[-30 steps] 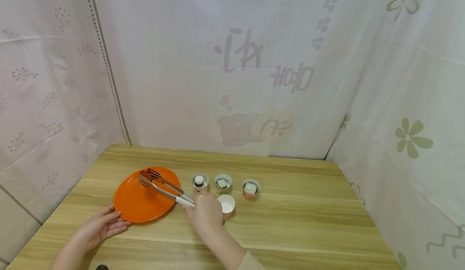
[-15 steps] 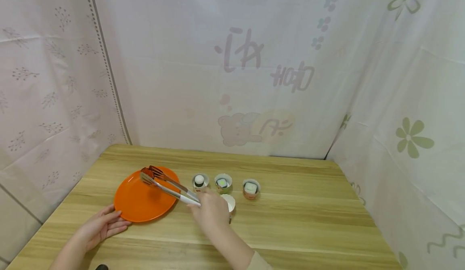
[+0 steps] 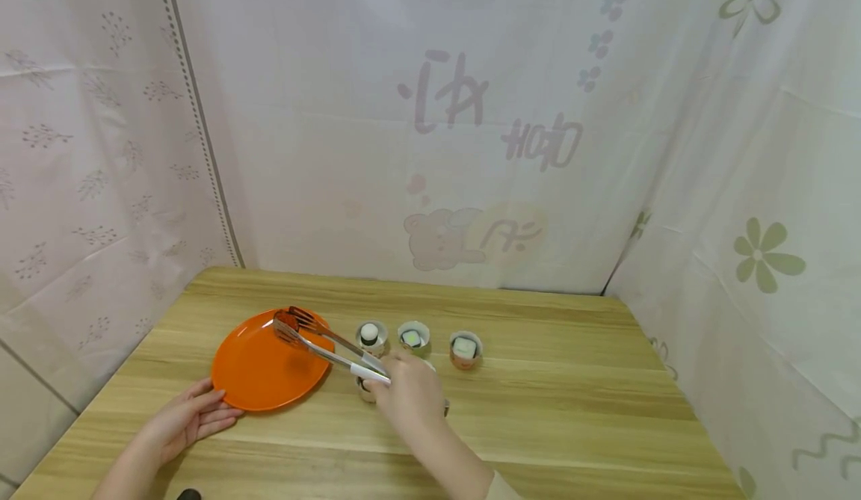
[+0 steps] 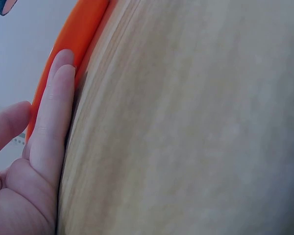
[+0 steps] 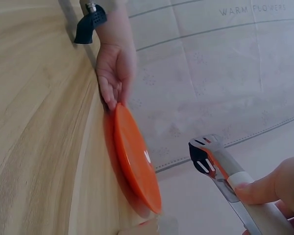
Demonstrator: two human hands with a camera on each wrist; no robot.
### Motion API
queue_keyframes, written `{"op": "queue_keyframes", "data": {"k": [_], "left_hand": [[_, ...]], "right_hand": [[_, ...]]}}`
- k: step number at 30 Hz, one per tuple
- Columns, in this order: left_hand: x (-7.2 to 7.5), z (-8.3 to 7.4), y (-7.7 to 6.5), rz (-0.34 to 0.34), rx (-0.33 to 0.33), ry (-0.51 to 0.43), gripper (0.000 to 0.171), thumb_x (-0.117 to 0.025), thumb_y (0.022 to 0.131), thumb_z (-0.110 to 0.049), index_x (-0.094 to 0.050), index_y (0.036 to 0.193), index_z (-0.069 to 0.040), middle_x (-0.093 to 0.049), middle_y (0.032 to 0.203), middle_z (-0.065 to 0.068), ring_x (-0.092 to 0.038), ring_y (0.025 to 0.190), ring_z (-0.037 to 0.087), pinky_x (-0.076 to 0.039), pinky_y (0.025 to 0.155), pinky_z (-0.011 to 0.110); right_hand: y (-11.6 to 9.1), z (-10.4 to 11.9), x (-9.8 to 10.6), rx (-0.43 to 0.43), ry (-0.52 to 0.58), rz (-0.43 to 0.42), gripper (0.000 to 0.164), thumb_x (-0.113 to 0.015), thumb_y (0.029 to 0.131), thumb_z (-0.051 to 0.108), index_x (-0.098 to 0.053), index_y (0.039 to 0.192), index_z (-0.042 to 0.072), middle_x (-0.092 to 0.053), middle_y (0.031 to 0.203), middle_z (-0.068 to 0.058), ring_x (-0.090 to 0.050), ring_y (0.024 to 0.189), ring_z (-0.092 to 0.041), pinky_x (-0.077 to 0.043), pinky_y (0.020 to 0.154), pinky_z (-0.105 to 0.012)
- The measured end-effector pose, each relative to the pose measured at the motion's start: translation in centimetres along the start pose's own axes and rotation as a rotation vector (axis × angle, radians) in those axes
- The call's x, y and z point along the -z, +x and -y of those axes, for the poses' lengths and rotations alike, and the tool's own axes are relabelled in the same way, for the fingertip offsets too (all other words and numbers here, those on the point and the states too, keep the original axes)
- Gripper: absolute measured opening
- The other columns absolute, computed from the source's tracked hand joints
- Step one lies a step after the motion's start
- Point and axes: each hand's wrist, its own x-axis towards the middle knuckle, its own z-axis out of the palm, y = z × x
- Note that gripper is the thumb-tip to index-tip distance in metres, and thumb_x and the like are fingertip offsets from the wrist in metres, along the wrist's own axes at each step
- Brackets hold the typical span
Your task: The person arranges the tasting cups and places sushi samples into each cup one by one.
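Note:
My right hand (image 3: 412, 392) grips tongs (image 3: 336, 350) with white grips and slotted metal ends. Between the tong ends, above the far right part of the orange plate (image 3: 252, 377), is a small piece (image 5: 197, 152) with a black side; in the head view it looks dark red. The plate's near left rim is pinched by my left hand (image 3: 184, 421), thumb above and fingers stretched along the underside in the left wrist view. Right of the plate, one cup (image 3: 380, 328) holds a white-topped black piece. A cup (image 3: 365, 389) beside the tongs is partly hidden by my right hand.
Two more small cups, one greenish (image 3: 422, 352) and one reddish (image 3: 466, 364), hold pale pieces on the wooden table (image 3: 572, 410). Another cup's pale rim (image 3: 430, 366) just shows behind my right hand. A dark object (image 3: 190, 495) sits at the bottom edge. Patterned curtains surround the table.
My right hand and the tongs, with the piece between their ends, have moved right. A cup beside the tongs has come into view, and the white-lined one is now mostly covered. My left hand stays put.

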Motion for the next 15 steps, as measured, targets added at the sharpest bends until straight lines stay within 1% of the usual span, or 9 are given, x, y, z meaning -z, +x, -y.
{"op": "queue_keyframes", "data": {"k": [2,6,11,12,15], "left_hand": [[0.0,0.0,0.0,-0.002,-0.001,-0.004,0.074,-0.038,0.105,-0.012,0.023,0.145,0.002,-0.066,0.107,0.018,-0.064,0.103,0.031,-0.046,0.097,0.047],[0.0,0.0,-0.1,-0.009,0.003,-0.003,0.075,-0.039,0.105,-0.013,0.023,0.146,0.002,-0.066,0.107,0.018,-0.064,0.103,0.031,-0.046,0.097,0.047],[0.0,0.0,-0.1,-0.007,0.004,0.001,0.075,-0.038,0.105,-0.013,0.025,0.145,-0.001,-0.066,0.107,0.017,-0.064,0.103,0.031,-0.046,0.097,0.046],[0.0,0.0,-0.1,-0.007,0.004,0.001,0.075,-0.038,0.105,-0.013,0.025,0.145,-0.002,-0.066,0.107,0.017,-0.064,0.103,0.031,-0.046,0.097,0.046],[0.0,0.0,-0.1,-0.011,0.004,-0.001,0.076,-0.039,0.105,-0.013,0.025,0.146,-0.002,-0.066,0.108,0.018,-0.064,0.103,0.031,-0.046,0.097,0.046]], "right_hand": [[-0.1,-0.3,0.3,-0.001,0.014,0.005,0.032,-0.083,0.074,0.033,-0.076,0.093,0.009,-0.070,0.100,-0.003,-0.067,0.082,-0.020,-0.056,0.063,-0.028],[-0.5,-0.7,0.8,-0.005,0.024,0.015,0.035,-0.083,0.074,0.031,-0.075,0.096,0.006,-0.069,0.102,-0.005,-0.066,0.081,-0.020,-0.054,0.057,-0.025],[-0.8,-1.2,1.3,0.011,0.020,0.006,0.038,-0.083,0.074,0.031,-0.075,0.099,0.004,-0.068,0.104,-0.009,-0.067,0.081,-0.021,-0.053,0.055,-0.021],[-0.9,-1.3,1.4,0.013,0.017,0.004,0.039,-0.083,0.075,0.032,-0.075,0.100,0.004,-0.068,0.103,-0.008,-0.066,0.078,-0.020,-0.051,0.053,-0.019],[-1.0,-1.6,1.7,0.008,0.020,0.000,0.039,-0.083,0.074,0.032,-0.075,0.102,0.005,-0.067,0.091,-0.004,-0.060,0.067,-0.013,-0.045,0.048,-0.016]]}}
